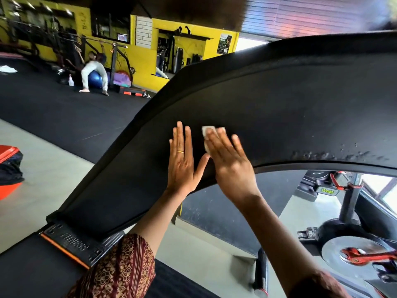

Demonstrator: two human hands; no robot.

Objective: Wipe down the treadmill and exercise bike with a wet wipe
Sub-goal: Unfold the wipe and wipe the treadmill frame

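My right hand (pixel 231 168) flat with fingers spread, pressing the white wet wipe (pixel 208 134) onto the treadmill's black curved panel (pixel 279 108), my left hand (pixel 182 162) open, palm flat just beside it, exercise bike (pixel 352 244) lower right

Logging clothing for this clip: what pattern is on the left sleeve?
Maroon sleeve with a tan ornamental print, seen in the head view.

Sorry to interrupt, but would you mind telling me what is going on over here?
A person is wiping the black curved panel of the treadmill. The right hand presses a white wet wipe flat against the panel, while the left hand, wearing a ring, rests open on the surface beside it. Droplets or specks show further right on the panel. The exercise bike stands untouched at lower right.
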